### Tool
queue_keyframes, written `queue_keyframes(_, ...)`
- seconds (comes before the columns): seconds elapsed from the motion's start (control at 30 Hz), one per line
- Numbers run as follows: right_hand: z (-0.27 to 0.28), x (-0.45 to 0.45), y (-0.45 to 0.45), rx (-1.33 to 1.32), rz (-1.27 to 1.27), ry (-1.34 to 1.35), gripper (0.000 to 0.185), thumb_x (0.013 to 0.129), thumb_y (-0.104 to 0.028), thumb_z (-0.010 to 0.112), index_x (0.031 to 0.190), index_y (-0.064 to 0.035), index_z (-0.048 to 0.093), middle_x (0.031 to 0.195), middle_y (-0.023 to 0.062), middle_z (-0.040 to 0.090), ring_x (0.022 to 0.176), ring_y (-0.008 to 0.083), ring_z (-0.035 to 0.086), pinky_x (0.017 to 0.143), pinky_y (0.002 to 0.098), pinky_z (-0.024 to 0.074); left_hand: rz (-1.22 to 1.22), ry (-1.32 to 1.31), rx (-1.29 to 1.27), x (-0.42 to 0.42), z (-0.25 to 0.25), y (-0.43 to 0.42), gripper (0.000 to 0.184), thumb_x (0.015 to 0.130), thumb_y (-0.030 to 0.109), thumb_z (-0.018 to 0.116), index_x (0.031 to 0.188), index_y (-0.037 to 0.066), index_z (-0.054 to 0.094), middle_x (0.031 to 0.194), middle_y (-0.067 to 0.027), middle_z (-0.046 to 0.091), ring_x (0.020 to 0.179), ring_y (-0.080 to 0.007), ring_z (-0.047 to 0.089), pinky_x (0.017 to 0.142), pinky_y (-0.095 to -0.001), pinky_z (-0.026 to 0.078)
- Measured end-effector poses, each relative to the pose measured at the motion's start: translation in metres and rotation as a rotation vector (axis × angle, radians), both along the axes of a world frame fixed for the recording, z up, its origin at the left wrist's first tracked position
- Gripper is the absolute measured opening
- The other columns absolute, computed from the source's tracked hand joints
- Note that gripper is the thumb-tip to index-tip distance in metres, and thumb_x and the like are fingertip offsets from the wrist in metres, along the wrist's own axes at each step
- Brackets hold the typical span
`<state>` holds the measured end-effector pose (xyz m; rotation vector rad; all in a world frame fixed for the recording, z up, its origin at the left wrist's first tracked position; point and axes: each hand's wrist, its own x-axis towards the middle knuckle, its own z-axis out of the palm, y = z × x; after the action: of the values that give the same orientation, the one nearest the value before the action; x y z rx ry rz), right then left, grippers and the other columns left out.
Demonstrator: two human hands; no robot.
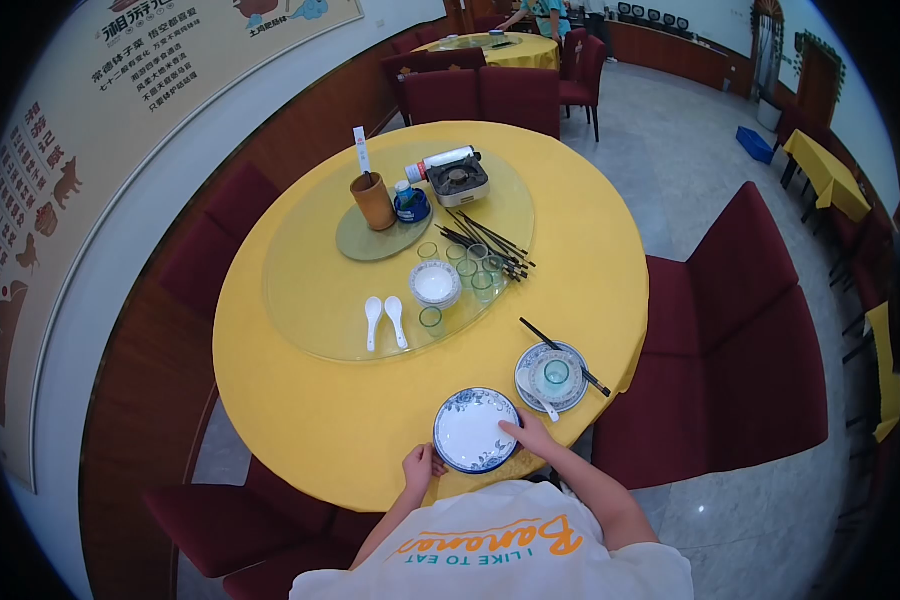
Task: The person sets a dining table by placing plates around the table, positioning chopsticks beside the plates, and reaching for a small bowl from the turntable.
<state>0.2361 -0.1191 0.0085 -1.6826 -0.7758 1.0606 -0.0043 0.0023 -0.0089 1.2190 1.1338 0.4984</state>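
- Two hands of mine work at the table's [270, 395] near edge: my right hand [532, 437] grips one blue-patterned plate [470, 432] by its right rim, thumb on top; my left hand [422, 467] curls at its left rim, whether gripping I cannot tell.
- Two white spoons [373, 328] lie on the turntable [310, 300], left of the white bowls [436, 284], stacked too closely to count.
- Several glasses [431, 318] stand around them.
- One saucer [572, 403], right of my plate, carries a bowl [537, 370] with one glass inside.
- One brown cup [373, 207], farther left, holds a white slip [361, 150].
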Motion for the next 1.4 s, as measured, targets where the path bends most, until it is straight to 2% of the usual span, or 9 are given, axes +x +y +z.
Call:
queue_keyframes(0.83,-0.004,0.004,0.0,-0.03,0.03,0.0,0.063,0.076,-0.042,0.062,0.116,0.0048,0.05,0.103,0.0201,0.06,0.093,0.0269,0.059,0.081,0.0345,0.0462,0.03,0.047,0.037,0.004,0.007,-0.002,0.031,0.093,0.023,0.044,0.076,-0.001,0.055,0.056,-0.0093,0.057,0.041,-0.015,0.055,0.036,-0.0239,0.044)
queue_keyframes(0.93,-0.01,0.002,0.001,0.068,0.002,-0.064,0.051,0.079,-0.037,0.062,0.112,0.0003,0.051,0.082,0.0085,0.061,0.059,0.0123,0.058,0.047,0.024,0.0464,0.031,0.039,0.028,0.004,0.006,-0.002,0.031,0.093,0.023,0.043,0.076,0.0,0.055,0.056,-0.0092,0.057,0.04,-0.0145,0.055,0.036,-0.0236,0.044)
queue_keyframes(1.4,-0.015,0.004,0.002,0.071,0.017,-0.073,0.051,0.08,-0.037,0.062,0.112,0.0004,0.051,0.081,0.0092,0.061,0.059,0.0129,0.059,0.047,0.0245,0.0471,0.029,0.038,0.044,0.004,0.003,-0.002,0.032,0.093,0.023,0.043,0.076,-0.001,0.055,0.056,-0.0096,0.057,0.04,-0.0145,0.055,0.036,-0.0236,0.045)
